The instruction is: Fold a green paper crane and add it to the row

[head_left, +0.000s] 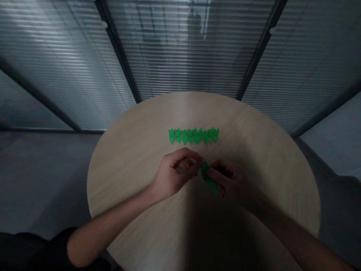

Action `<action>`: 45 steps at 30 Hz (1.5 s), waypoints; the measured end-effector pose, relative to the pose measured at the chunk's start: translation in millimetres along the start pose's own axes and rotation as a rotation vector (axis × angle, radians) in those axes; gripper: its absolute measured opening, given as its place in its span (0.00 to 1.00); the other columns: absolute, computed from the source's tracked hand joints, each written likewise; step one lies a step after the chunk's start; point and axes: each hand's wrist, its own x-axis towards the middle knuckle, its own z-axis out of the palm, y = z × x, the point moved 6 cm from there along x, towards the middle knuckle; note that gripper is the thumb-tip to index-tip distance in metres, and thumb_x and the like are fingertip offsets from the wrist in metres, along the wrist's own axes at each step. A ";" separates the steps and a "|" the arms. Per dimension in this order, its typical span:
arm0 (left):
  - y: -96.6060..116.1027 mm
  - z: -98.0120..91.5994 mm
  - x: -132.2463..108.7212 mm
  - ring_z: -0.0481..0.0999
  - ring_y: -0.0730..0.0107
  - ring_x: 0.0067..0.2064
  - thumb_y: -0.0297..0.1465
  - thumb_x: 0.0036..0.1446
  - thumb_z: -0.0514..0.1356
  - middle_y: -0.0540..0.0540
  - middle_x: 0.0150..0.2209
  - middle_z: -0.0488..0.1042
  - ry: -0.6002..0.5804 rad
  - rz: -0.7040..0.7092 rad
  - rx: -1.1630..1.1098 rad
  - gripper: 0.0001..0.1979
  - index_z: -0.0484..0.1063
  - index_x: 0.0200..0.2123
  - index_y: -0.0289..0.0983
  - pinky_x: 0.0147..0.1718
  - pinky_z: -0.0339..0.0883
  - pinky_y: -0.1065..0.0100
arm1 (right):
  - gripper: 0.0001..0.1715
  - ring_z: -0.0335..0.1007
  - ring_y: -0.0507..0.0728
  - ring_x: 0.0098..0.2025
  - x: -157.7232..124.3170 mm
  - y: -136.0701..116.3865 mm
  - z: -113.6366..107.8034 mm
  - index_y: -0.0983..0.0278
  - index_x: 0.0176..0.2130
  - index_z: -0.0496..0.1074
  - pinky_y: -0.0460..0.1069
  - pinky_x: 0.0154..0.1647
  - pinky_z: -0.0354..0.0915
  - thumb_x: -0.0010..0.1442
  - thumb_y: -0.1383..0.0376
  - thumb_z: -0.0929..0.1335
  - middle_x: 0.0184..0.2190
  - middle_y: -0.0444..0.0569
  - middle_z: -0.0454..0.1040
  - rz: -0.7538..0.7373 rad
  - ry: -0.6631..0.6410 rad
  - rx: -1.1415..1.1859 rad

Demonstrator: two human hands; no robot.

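Your left hand (173,173) and right hand (230,180) pinched green piece (208,176) mid-table (136,213); row (194,135) lay beyond, edges well apart.

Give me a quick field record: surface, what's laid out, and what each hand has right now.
surface: round wooden table
laid out: row of folded green pieces, side by side, beyond the hands
left: left hand pinches the upper end of the green paper piece
right: right hand grips the same piece from the other side
piece position: between both hands, apart from the row
background: slatted blinds
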 end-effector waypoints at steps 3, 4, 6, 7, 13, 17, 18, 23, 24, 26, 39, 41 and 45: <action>3.5 -1.7 -1.0 0.73 0.75 0.26 0.32 0.58 0.63 0.47 0.29 0.74 0.009 0.067 0.091 0.07 0.74 0.36 0.34 0.23 0.68 0.74 | 0.17 0.57 0.45 0.15 -0.9 3.1 1.6 0.64 0.35 0.70 0.40 0.13 0.56 0.60 0.52 0.70 0.16 0.37 0.63 0.009 -0.019 0.022; 4.3 -1.7 -1.1 0.73 0.75 0.26 0.31 0.58 0.63 0.46 0.30 0.74 -0.001 0.082 0.111 0.06 0.74 0.37 0.34 0.24 0.68 0.74 | 0.17 0.57 0.45 0.15 -0.8 4.6 2.1 0.64 0.35 0.70 0.40 0.13 0.56 0.61 0.52 0.69 0.16 0.37 0.63 0.015 -0.025 0.030; 5.5 -1.0 -1.1 0.73 0.75 0.27 0.30 0.58 0.62 0.47 0.31 0.74 -0.034 0.108 0.132 0.06 0.73 0.38 0.34 0.25 0.69 0.73 | 0.17 0.58 0.45 0.15 -0.5 7.0 2.8 0.64 0.35 0.70 0.40 0.13 0.58 0.60 0.52 0.70 0.17 0.37 0.64 0.026 -0.034 0.051; 6.3 -0.5 -1.1 0.73 0.76 0.28 0.30 0.58 0.62 0.47 0.31 0.73 -0.050 0.124 0.137 0.06 0.72 0.38 0.34 0.26 0.69 0.73 | 0.18 0.58 0.45 0.15 -0.2 7.7 3.0 0.64 0.35 0.70 0.40 0.13 0.59 0.60 0.52 0.70 0.17 0.37 0.64 0.029 -0.036 0.060; 9.9 -1.2 -3.0 0.74 0.75 0.30 0.28 0.58 0.62 0.47 0.32 0.73 -0.040 0.221 0.215 0.06 0.72 0.39 0.35 0.28 0.70 0.73 | 0.18 0.59 0.46 0.15 0.4 5.6 2.6 0.64 0.34 0.70 0.41 0.12 0.60 0.58 0.51 0.71 0.19 0.38 0.65 0.052 -0.029 0.099; 14.4 -3.1 -5.1 0.73 0.76 0.29 0.27 0.58 0.63 0.47 0.33 0.74 0.012 0.307 0.274 0.06 0.74 0.40 0.35 0.28 0.71 0.72 | 0.18 0.59 0.46 0.15 0.0 0.2 2.5 0.64 0.33 0.70 0.41 0.12 0.62 0.57 0.51 0.71 0.19 0.38 0.64 0.049 -0.019 0.096; 15.6 -3.4 -5.5 0.73 0.76 0.29 0.27 0.58 0.63 0.47 0.34 0.74 0.020 0.329 0.284 0.06 0.74 0.40 0.35 0.28 0.71 0.73 | 0.18 0.59 0.46 0.15 -0.1 -0.9 2.5 0.64 0.33 0.70 0.41 0.13 0.62 0.57 0.51 0.71 0.19 0.38 0.64 0.046 -0.017 0.092; 15.0 -1.9 -4.6 0.74 0.75 0.33 0.25 0.57 0.62 0.46 0.37 0.73 -0.025 0.327 0.253 0.06 0.72 0.39 0.36 0.30 0.71 0.73 | 0.19 0.59 0.46 0.16 0.4 0.2 2.2 0.65 0.33 0.70 0.41 0.13 0.61 0.56 0.51 0.71 0.19 0.38 0.64 0.047 -0.022 0.101; 13.6 -0.4 -4.1 0.74 0.75 0.34 0.25 0.57 0.62 0.46 0.37 0.72 -0.056 0.307 0.227 0.06 0.71 0.39 0.36 0.30 0.71 0.72 | 0.19 0.59 0.46 0.16 0.6 1.4 1.8 0.64 0.33 0.70 0.41 0.13 0.61 0.56 0.51 0.71 0.19 0.38 0.64 0.046 -0.023 0.102; 11.5 2.5 -3.2 0.74 0.74 0.35 0.25 0.57 0.61 0.46 0.39 0.71 -0.115 0.274 0.177 0.05 0.69 0.37 0.36 0.30 0.71 0.72 | 0.19 0.60 0.46 0.16 0.9 3.8 1.1 0.64 0.33 0.70 0.41 0.13 0.61 0.57 0.51 0.71 0.20 0.38 0.64 0.040 -0.032 0.094; 14.3 2.7 -6.3 0.74 0.73 0.34 0.25 0.59 0.61 0.46 0.36 0.73 -0.093 0.302 0.204 0.03 0.71 0.37 0.36 0.30 0.71 0.71 | 0.14 0.57 0.45 0.16 -0.1 4.7 -3.1 0.63 0.36 0.73 0.41 0.14 0.55 0.56 0.55 0.73 0.17 0.36 0.63 -0.055 0.040 0.062; 17.7 2.7 -7.9 0.75 0.73 0.35 0.24 0.59 0.61 0.46 0.36 0.74 -0.078 0.333 0.210 0.04 0.72 0.38 0.36 0.30 0.72 0.72 | 0.14 0.57 0.45 0.15 -0.6 3.0 -6.7 0.63 0.34 0.74 0.41 0.14 0.54 0.56 0.55 0.74 0.16 0.36 0.62 -0.083 0.103 0.058; 22.3 2.4 -10.4 0.76 0.72 0.36 0.23 0.59 0.62 0.44 0.37 0.76 -0.067 0.387 0.234 0.05 0.74 0.39 0.36 0.31 0.73 0.70 | 0.13 0.56 0.46 0.16 -2.0 -1.7 -9.5 0.62 0.33 0.75 0.42 0.14 0.53 0.54 0.56 0.74 0.17 0.37 0.62 -0.114 0.170 0.061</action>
